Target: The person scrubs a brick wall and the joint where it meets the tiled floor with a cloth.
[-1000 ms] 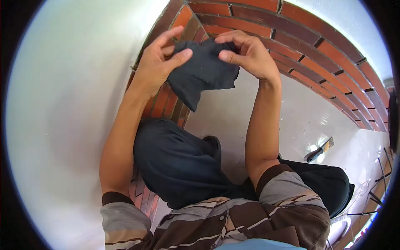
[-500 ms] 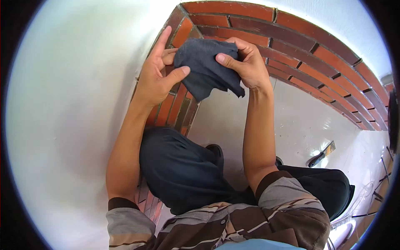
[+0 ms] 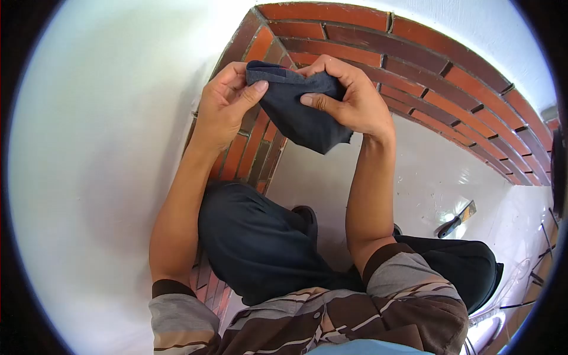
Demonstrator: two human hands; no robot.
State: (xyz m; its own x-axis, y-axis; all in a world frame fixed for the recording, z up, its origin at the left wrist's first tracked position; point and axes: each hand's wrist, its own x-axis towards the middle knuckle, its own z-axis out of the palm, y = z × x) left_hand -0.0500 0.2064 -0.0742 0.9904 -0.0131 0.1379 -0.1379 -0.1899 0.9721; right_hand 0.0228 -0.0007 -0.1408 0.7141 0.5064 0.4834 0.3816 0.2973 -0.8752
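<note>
Our left hand (image 3: 220, 112), forefinger now curled in, and right hand (image 3: 360, 105) grip the dark cloth (image 3: 296, 109), top edge newly folded between them.

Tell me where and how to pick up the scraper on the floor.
Grip the scraper by its dark handle, probably best with the right hand once it lets go of the cloth. Come from above on the wearer's side: the scraper lies with its handle toward the right knee and its blade pointing away, so that approach should keep clear of the edge.
</note>
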